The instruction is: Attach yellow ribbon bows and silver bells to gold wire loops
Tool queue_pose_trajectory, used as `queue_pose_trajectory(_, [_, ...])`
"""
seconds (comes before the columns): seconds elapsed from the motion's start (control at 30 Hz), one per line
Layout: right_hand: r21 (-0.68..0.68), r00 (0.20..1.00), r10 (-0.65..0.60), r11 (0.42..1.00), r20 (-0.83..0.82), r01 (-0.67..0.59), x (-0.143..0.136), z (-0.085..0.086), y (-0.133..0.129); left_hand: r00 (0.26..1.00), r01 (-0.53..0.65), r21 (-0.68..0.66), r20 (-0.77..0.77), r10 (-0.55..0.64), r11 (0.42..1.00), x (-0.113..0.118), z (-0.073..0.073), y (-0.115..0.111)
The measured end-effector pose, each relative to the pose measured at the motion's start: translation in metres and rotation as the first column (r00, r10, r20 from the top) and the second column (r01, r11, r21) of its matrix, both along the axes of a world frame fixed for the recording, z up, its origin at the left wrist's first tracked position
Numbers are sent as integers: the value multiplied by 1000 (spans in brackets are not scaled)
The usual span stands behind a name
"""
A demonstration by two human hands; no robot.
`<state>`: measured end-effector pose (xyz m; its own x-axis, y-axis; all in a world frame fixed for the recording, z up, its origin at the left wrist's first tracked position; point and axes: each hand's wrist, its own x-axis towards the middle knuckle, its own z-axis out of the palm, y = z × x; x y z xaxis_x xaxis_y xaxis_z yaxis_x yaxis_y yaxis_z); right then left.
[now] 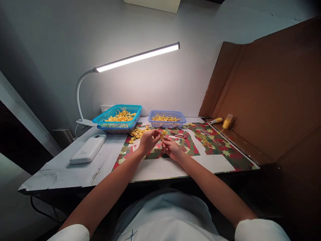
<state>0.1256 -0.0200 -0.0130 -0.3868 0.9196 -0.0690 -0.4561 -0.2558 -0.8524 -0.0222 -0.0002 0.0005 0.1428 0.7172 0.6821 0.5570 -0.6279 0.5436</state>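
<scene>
Over the middle of the table, my left hand (149, 141) and my right hand (172, 149) meet, fingers pinched. Between their fingertips is a small yellow ribbon piece (164, 133), with a thin cord looping near it. Fingers partly cover it, so its exact shape cannot be made out. Just behind my right hand lies a pair of thread snips (179, 135) with dark red handles. A loose pile of yellow ribbon pieces (139, 133) spreads to the left of my hands, partly behind the left one.
A turquoise basket (116, 125) of yellow pieces stands stacked at back left; a lilac basket (167, 124) holds more. Yellow cords (203, 139) and thread spools (227, 122) lie right, by a cardboard wall (271, 90). A white power bank (88, 149) and lamp (79, 90) are left.
</scene>
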Motion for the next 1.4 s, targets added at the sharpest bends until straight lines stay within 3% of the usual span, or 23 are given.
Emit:
queue_pose_trajectory(0.6, [-8,1000,-12,1000,0,12,2,-2,2,999,34,3,-4,-34,999,2,-1,-3])
queue_pose_trajectory(0.77, [-7,1000,-25,1000,-5,25,3,-2,1,996,75,-45,53,-73,996,4,0,-6])
queue_pose_trajectory(0.93, [-4,998,-66,998,-6,66,2,-2,4,976,95,-134,205,-66,986,6,0,-5])
queue_pose_trajectory(1.03, [7,994,-109,994,7,109,1,-3,6,950,150,-239,303,-73,959,6,-1,-3])
queue_pose_trajectory(1.2, [74,985,-163,985,60,158,2,-2,7,909,298,-421,400,-119,857,5,-4,1])
queue_pose_trajectory(1.4, [217,953,-246,954,177,206,5,-3,7,855,340,-506,518,-37,793,3,-8,5])
